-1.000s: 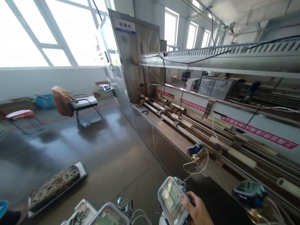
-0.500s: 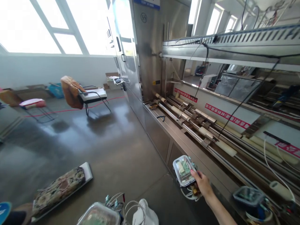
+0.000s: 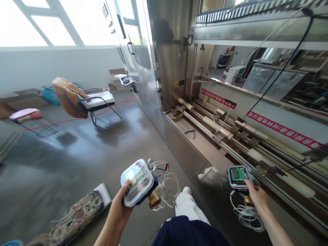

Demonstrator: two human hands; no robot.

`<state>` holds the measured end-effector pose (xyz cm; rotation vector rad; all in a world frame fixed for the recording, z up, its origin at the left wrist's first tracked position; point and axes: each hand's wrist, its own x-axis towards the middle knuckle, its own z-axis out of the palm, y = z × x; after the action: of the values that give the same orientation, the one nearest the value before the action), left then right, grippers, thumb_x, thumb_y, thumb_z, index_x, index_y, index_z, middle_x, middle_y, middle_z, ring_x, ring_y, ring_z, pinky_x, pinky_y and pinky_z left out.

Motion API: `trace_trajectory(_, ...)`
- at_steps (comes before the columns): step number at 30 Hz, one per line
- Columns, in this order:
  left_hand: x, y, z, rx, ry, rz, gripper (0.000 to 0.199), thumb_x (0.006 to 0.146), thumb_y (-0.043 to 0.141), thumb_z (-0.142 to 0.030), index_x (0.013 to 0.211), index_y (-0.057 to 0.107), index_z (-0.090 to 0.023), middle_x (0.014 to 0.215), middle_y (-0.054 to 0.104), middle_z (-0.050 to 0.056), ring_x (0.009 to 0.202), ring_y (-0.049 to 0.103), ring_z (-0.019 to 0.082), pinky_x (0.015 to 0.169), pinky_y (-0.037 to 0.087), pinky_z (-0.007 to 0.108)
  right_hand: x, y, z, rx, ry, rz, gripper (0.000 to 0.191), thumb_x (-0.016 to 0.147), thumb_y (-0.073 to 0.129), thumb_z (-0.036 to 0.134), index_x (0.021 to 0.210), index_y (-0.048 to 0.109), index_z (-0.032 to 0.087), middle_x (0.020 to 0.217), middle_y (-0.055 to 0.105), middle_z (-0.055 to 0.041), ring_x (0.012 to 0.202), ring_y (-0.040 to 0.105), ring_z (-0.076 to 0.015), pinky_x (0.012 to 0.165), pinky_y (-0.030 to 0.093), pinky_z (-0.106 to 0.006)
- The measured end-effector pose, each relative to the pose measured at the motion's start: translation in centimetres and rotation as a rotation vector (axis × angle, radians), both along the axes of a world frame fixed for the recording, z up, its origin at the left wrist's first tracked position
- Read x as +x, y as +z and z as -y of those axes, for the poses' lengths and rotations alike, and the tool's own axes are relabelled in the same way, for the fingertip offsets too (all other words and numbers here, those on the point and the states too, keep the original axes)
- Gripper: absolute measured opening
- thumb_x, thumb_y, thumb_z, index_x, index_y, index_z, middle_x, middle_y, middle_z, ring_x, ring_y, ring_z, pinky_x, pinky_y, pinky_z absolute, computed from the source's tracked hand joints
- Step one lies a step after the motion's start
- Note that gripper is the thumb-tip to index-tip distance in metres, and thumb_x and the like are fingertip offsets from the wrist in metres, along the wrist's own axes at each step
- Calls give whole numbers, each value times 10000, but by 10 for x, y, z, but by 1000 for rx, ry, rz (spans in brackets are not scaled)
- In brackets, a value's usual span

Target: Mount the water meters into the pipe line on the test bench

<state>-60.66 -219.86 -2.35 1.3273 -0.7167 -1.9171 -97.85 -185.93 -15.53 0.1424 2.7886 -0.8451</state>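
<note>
Compared with half a second earlier, a second unit has come into play: the left hand [image 3: 120, 208], previously out of view, now rises from the lower edge with its fingers wrapped under and around a meter module with a clear domed cover [image 3: 137, 182], a brass fitting [image 3: 154, 200] and a bundle of white leads [image 3: 166, 186] hanging from its right side. The right hand [image 3: 256, 196] has carried its own meter module [image 3: 238, 173] further along the stainless bench [image 3: 202, 143]; it now sits at the bench's near edge, thumb and fingers closed on its lower right corner, display facing up, with a coil of white cable [image 3: 246, 213] trailing below the wrist. The camera has also swung down and right, so the roller track [image 3: 222, 131] runs closer. Judged from this, one unit is being positioned at the bench while the next is held ready in the air, well apart from it. Whether the right-hand module rests on the bench or is held just above it cannot be determined. The left module is motion-blurred, so its circuit board is unreadable. The red wall labels [image 3: 282, 131] are too small to read, and the patterned cushion [image 3: 77, 217] is partly covered by the left forearm.
</note>
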Motion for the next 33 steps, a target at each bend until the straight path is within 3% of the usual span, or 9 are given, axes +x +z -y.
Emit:
trace_trajectory(4,-57,18,57,-4,-50,-106,125,766,580,-149,877,611,-101,672,666,60,491,608,165,427,494,230,-32,-21,44,102,-32,67,917,676,336,750,1156,505,-13,1082,578,-316,1068,519,-433,872,408,-497)
trace_trajectory(10,-145,44,117,-5,-135,-113,112,792,532,-146,829,613,-79,668,668,91,508,620,188,463,519,262,-59,-34,99,174,-12,183,1002,663,272,799,1205,431,-27,1016,603,-314,1005,570,-411,799,458,-480)
trace_trajectory(13,-189,52,147,-5,-239,-67,157,805,501,-146,843,618,-48,682,673,124,509,624,194,480,526,261,-67,-27,98,292,111,279,1030,627,268,832,1119,507,-41,889,634,-314,916,607,-415,750,470,-483)
trace_trajectory(17,-245,51,191,49,-493,9,291,797,512,-185,1002,599,2,731,679,162,591,651,238,537,545,288,-78,12,108,353,306,213,696,685,305,765,838,633,171,732,679,-187,779,644,-372,696,474,-466)
trace_trajectory(20,-287,48,223,107,-673,45,394,767,537,-188,1106,559,12,766,680,176,597,651,253,554,547,306,-89,58,156,9,404,51,499,763,367,645,935,607,243,758,700,-62,744,651,-264,714,474,-380)
trace_trajectory(23,-333,49,246,115,-810,-6,439,732,557,-160,1153,549,-37,824,682,172,617,654,270,571,547,339,-103,104,230,-325,426,14,409,814,405,550,944,609,221,834,693,-53,765,637,-208,733,476,-327)
trace_trajectory(26,-381,54,264,114,-935,-22,431,704,557,-117,1132,580,-67,827,676,178,638,654,303,553,542,376,-116,136,304,-722,482,36,385,847,413,516,996,595,210,1002,657,-67,948,588,-202,892,424,-345)
trace_trajectory(30,-440,59,292,97,-1242,7,369,647,638,-97,1015,642,-76,793,674,171,626,646,307,540,539,383,-136,152,377,-1166,544,324,437,855,392,550,1068,567,211,1078,619,-49,1013,555,-174,958,377,-345)
trace_trajectory(33,-475,56,317,57,-1522,40,305,641,695,-144,929,665,-47,780,672,180,601,641,274,523,527,315,-153,148,413,-1238,480,560,514,822,376,622,958,610,185,855,663,-33,753,614,-147,723,474,-288)
